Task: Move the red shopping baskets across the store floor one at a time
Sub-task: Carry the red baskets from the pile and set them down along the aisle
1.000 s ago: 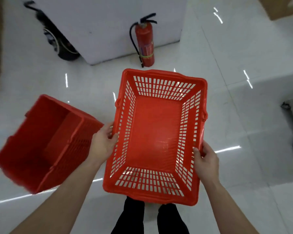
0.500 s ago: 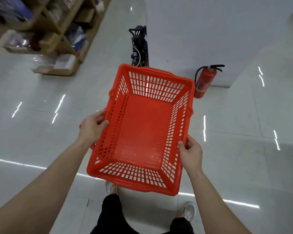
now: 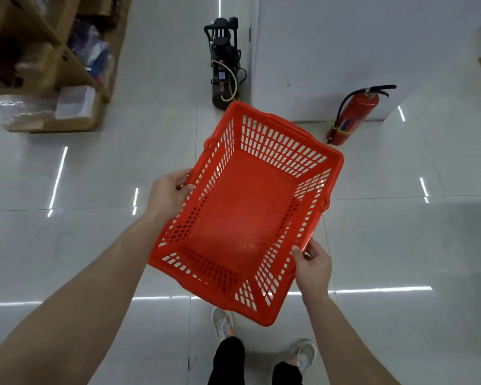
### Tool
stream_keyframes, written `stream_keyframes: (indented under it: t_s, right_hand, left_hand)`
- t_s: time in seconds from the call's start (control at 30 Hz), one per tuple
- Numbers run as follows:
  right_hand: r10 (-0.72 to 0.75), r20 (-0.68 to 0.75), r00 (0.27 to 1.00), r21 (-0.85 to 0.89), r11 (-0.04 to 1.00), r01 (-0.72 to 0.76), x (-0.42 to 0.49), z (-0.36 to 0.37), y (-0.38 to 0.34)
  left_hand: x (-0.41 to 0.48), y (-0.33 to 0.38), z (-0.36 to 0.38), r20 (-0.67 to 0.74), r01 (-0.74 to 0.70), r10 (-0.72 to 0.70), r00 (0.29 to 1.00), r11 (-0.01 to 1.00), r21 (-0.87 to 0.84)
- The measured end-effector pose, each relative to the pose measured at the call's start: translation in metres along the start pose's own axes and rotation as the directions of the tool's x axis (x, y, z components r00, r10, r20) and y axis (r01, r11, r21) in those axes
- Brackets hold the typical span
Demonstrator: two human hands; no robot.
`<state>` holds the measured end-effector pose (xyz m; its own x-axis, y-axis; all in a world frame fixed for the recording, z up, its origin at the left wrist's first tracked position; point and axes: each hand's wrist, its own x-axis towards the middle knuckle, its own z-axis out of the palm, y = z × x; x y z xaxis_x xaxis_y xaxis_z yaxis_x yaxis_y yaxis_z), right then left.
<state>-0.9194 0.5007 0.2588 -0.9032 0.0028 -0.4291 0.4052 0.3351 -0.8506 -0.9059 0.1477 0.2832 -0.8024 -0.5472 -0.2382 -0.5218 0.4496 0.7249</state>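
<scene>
I hold one red shopping basket [image 3: 245, 212] in the air above the white tiled floor, its open top facing me and its long axis slanted up to the right. It is empty, with slotted walls and a solid bottom. My left hand [image 3: 168, 191] grips the rim of its left long side. My right hand [image 3: 313, 263] grips the rim of its right long side nearer me. No other red basket is in view.
A red fire extinguisher [image 3: 353, 116] leans against a white wall block [image 3: 358, 45] ahead right. A black wheeled machine [image 3: 224, 59] stands beside that block. Wooden shelves with packaged goods [image 3: 47, 65] fill the far left. My feet [image 3: 261, 337] are below the basket.
I have turned left with the basket held in both hands. The second red basket on the floor has left the view, the shelves have come in, and the basket has rotated clockwise.
</scene>
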Motion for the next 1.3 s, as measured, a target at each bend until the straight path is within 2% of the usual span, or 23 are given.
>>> stream_keyframes:
  t_s: [0.2, 0.33, 0.5, 0.63, 0.77, 0.93, 1.0, 1.07, 1.17, 1.3]
  right_hand:
    - [0.095, -0.066, 0.993, 0.023, 0.995, -0.094, 0.009, 0.055, 0.036]
    - [0.165, -0.1, 0.981, -0.053, 0.984, -0.171, 0.003, 0.075, 0.059]
    - [0.282, -0.017, 0.959, -0.191, 0.941, -0.28, -0.001, 0.086, 0.076]
    - [0.409, 0.108, 0.906, -0.336, 0.873, -0.354, 0.008, 0.079, 0.082]
    - [0.386, 0.154, 0.909, -0.591, 0.774, -0.229, 0.04, 0.057, 0.068]
    - [0.249, 0.278, 0.928, -0.744, 0.667, 0.044, 0.11, 0.027, 0.034]
    - [0.215, 0.343, 0.914, -0.753, 0.645, 0.131, 0.143, 0.015, 0.024]
    - [0.177, 0.412, 0.894, -0.758, 0.611, 0.229, 0.175, 0.006, 0.018]
    - [0.114, 0.508, 0.854, -0.747, 0.552, 0.37, 0.22, -0.001, 0.02]
    - [0.007, 0.599, 0.801, -0.718, 0.447, 0.533, 0.273, 0.006, 0.04]
  left_hand:
    - [0.057, -0.045, 0.027, 0.04, -0.01, 0.012, 0.999, 0.999, -0.05]
    - [0.066, -0.07, 0.04, 0.103, 0.045, -0.04, 0.994, 0.998, -0.043]
    - [0.055, -0.105, 0.043, 0.13, 0.104, -0.104, 0.986, 0.995, 0.011]
    - [0.048, -0.112, 0.043, 0.179, 0.103, -0.112, 0.978, 0.993, 0.06]
    - [0.035, -0.096, 0.047, 0.181, 0.157, -0.18, 0.967, 0.979, 0.131]
    - [-0.028, -0.073, 0.067, 0.01, 0.306, -0.305, 0.952, 0.952, -0.006]
    - [-0.063, -0.076, 0.083, -0.081, 0.403, -0.404, 0.911, 0.915, -0.036]
    - [-0.1, -0.084, 0.105, -0.159, 0.523, -0.527, 0.835, 0.85, -0.071]
    - [-0.156, -0.096, 0.151, -0.235, 0.659, -0.68, 0.694, 0.732, -0.172]
    - [-0.203, -0.118, 0.22, -0.252, 0.779, -0.833, 0.492, 0.551, -0.299]
